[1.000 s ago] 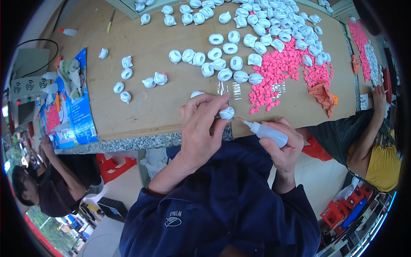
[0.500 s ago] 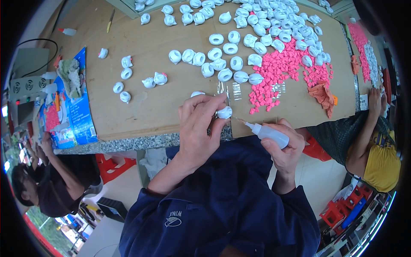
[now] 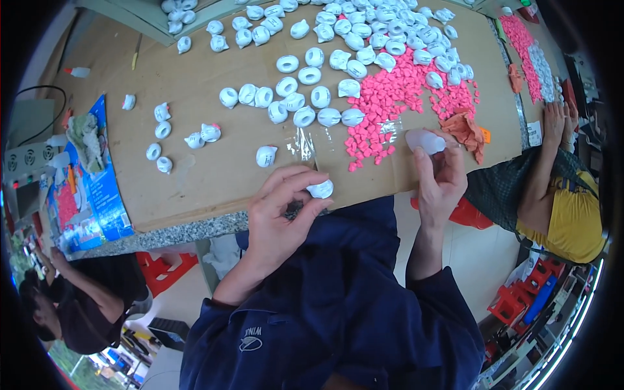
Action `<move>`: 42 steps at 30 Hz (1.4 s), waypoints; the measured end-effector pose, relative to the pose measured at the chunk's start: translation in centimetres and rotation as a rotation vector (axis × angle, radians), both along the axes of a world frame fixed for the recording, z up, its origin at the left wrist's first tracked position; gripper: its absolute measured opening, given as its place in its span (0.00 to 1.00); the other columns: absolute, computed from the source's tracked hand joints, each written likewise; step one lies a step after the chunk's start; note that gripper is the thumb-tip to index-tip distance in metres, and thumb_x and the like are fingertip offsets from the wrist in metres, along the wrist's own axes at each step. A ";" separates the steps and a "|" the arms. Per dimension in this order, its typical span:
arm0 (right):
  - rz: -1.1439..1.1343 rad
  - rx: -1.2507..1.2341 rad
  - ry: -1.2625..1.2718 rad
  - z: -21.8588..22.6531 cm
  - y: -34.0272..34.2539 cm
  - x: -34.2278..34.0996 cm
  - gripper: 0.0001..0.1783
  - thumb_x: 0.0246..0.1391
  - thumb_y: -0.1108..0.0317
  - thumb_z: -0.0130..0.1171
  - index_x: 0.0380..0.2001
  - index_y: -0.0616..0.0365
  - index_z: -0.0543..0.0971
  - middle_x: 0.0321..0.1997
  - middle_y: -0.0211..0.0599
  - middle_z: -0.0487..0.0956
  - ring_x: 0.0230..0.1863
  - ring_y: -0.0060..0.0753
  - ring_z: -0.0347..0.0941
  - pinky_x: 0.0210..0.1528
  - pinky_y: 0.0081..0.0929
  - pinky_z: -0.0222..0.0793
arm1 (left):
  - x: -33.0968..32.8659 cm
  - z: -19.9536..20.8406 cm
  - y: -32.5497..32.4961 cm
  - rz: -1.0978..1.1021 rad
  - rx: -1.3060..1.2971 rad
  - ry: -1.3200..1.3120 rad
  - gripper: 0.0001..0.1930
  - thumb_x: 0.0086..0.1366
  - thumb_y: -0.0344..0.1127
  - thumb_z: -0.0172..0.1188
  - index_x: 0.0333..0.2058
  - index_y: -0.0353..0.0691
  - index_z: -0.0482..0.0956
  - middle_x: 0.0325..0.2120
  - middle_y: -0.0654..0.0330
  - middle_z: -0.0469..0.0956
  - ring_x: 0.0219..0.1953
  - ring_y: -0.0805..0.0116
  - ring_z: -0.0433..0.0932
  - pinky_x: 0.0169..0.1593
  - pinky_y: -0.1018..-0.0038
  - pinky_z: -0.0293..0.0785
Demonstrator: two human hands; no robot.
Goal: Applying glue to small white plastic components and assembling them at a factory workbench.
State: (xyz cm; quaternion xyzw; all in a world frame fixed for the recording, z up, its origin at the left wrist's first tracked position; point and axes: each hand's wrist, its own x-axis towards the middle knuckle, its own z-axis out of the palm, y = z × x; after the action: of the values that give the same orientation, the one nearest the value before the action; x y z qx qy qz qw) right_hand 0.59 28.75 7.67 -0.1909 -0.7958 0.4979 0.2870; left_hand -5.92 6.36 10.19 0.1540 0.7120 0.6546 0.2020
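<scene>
My left hand (image 3: 286,211) pinches a small white cat-head-shaped piece (image 3: 321,189) between thumb and fingertips, just above the near edge of the cardboard. Fingers of my right hand (image 3: 442,179) are closed around a translucent squeeze bottle (image 3: 423,139). That bottle is turned so its narrow end points right; its tip is hard to make out. Directly beyond my left hand lies a single white piece (image 3: 266,156). Between the hands, a little farther off, spreads a pile of small pink pieces (image 3: 390,91).
Many white pieces (image 3: 396,29) crowd the far side of the cardboard-covered table (image 3: 195,84). An orange crumpled cloth (image 3: 465,133) lies beyond my right hand. Two pieces with pink bits (image 3: 210,132) sit at left, near a blue sheet (image 3: 104,188). Co-workers sit at both sides.
My right hand has pulled the bottle away rightward and turned its nozzle from the white piece. My left hand still holds the piece, closer to me. The view has shifted.
</scene>
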 end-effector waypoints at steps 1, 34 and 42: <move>-0.023 -0.044 0.023 0.0 -0.2 -0.1 0.16 0.47 0.82 0.57 0.41 0.64 0.71 0.45 0.36 0.72 0.41 0.23 0.69 0.44 0.20 0.64 | 0.0 0.0 0.1 -0.006 0.003 -0.002 0.17 0.49 0.14 0.59 0.40 0.30 0.75 0.43 0.54 0.69 0.38 0.72 0.74 0.39 0.81 0.74; 0.391 0.080 -0.111 3.6 -5.5 -0.5 0.10 0.34 0.74 0.67 0.26 0.58 0.80 0.25 0.32 0.74 0.28 0.30 0.67 0.32 0.23 0.61 | 0.1 0.4 0.6 -0.105 -0.028 0.083 0.14 0.48 0.21 0.64 0.37 0.34 0.79 0.37 0.57 0.77 0.37 0.70 0.76 0.41 0.77 0.73; 0.374 0.002 -0.125 3.1 -5.5 -0.1 0.07 0.36 0.73 0.66 0.23 0.60 0.80 0.23 0.32 0.75 0.28 0.28 0.67 0.31 0.22 0.61 | 0.0 0.2 1.2 -0.116 -0.047 0.406 0.14 0.43 0.22 0.66 0.33 0.36 0.81 0.33 0.56 0.78 0.33 0.64 0.77 0.37 0.76 0.73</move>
State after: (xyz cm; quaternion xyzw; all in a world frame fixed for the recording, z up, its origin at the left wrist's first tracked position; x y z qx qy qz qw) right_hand 0.50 23.21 10.75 -0.0699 -0.8342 0.5290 0.1395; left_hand -5.88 7.60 10.36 0.3189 0.7431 0.5805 0.0953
